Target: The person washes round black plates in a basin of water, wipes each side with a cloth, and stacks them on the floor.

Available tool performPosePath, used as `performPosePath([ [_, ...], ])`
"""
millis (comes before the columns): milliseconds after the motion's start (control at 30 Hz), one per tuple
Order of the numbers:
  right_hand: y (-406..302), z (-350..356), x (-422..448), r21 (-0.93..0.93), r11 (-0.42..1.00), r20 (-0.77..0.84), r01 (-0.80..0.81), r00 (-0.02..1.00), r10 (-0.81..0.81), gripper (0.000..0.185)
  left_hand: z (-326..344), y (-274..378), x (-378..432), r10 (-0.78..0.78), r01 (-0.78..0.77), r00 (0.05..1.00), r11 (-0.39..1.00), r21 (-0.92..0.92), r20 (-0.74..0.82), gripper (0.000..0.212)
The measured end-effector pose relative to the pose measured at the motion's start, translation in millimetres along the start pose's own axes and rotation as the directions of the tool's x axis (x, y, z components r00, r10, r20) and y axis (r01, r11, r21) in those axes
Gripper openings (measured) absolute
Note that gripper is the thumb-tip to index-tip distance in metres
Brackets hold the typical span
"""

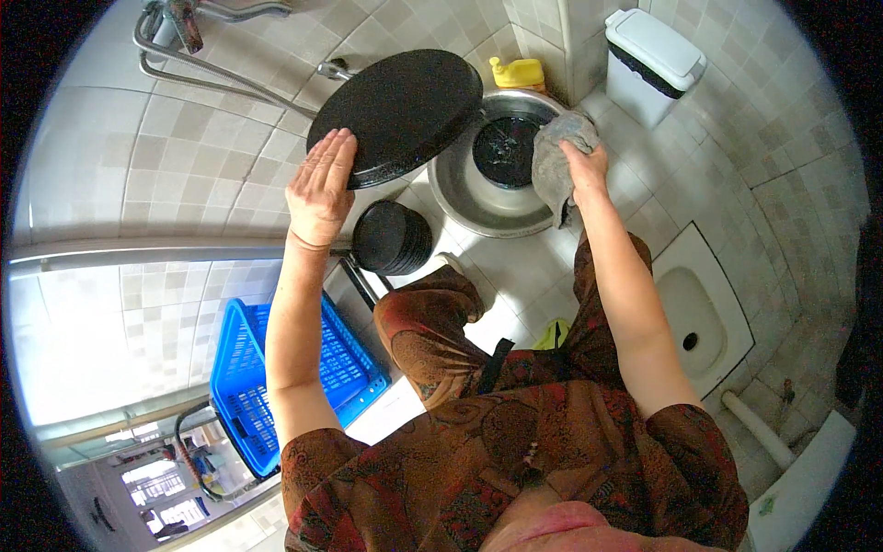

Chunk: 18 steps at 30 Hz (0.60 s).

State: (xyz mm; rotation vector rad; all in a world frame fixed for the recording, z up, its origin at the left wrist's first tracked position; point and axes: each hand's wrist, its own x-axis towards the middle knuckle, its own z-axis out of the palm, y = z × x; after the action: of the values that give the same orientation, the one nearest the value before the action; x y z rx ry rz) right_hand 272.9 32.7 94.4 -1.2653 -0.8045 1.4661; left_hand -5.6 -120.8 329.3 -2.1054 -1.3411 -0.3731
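Observation:
My left hand [322, 185] grips a large round black tray [403, 114] by its near left edge. The fingers lie over its face and the thumb is hidden behind it. The tray is held up at a tilt and partly overlaps a wide metal basin [497, 214]. Inside the basin is a smaller round black dish [507, 155], wet and shiny. A damp-looking grey cloth [555, 148] hangs bunched in my right hand [590, 176] over the basin's right side. The cloth is apart from the tray.
Stacked round black dishes [390, 238] stand left of the basin. A yellow plastic jug [521, 72] is behind it. At right are a white bin [652, 52] and a squat toilet [690, 310]. A blue plastic basket [241, 386] lies below my left arm. A shower hose [221, 86] runs along the wall.

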Motion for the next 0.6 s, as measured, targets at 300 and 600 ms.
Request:
performPosePath([
  [300, 14.5, -5.7, 13.3, 0.008, 0.997, -0.019, 0.075, 0.997, -0.074, 0.053, -36.2, -8.9, 13.7, -0.060, 0.068, 0.996, 0.993, 0.101, -0.072, 0.053],
  [600, 20.3, -7.3, 19.5, -0.041, 0.996, -0.047, 0.081, 0.995, -0.083, 0.058, -47.6, -12.3, 16.1, -0.099, 0.113, 0.988, 0.986, 0.125, -0.114, 0.052],
])
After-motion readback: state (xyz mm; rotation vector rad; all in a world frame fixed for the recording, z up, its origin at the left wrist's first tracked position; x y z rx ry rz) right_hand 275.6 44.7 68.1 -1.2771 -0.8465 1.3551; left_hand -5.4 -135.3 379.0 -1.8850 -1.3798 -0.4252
